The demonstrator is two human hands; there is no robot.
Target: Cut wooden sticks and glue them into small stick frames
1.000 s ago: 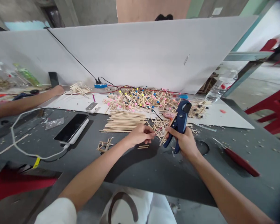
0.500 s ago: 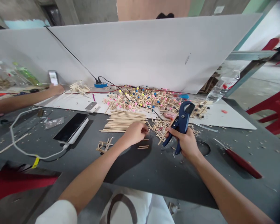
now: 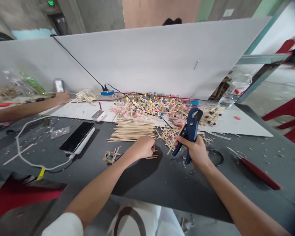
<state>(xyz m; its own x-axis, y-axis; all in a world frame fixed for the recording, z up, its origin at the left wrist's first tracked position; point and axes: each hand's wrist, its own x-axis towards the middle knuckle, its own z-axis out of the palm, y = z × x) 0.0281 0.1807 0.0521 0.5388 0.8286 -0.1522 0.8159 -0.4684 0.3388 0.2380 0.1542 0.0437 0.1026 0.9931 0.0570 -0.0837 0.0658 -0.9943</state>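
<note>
In my right hand (image 3: 198, 151) is a blue pipe cutter (image 3: 193, 126), its dark jaw pointing up and its handles down. My left hand (image 3: 144, 147) is lowered to the grey table, fingers pinched together beside a few short cut sticks (image 3: 151, 157). What lies between those fingertips, if anything, is hidden. Just behind the left hand lies a row of long thin wooden sticks (image 3: 131, 129). Loose short pieces (image 3: 167, 135) are heaped between the hands, and left of my left forearm stands a small stick frame (image 3: 110, 155).
A heap of sticks with coloured balls (image 3: 147, 106) covers the white board behind. To the left are a phone on a power bank (image 3: 77, 139) with a white cable and a small white device (image 3: 98, 115). A red-handled tool (image 3: 259, 172) lies right. Another person's hand (image 3: 62, 97) is far left.
My left hand has come down onto the short sticks, covering some of them. The right hand keeps its hold on the pipe cutter in nearly the same place. The view has shifted slightly.
</note>
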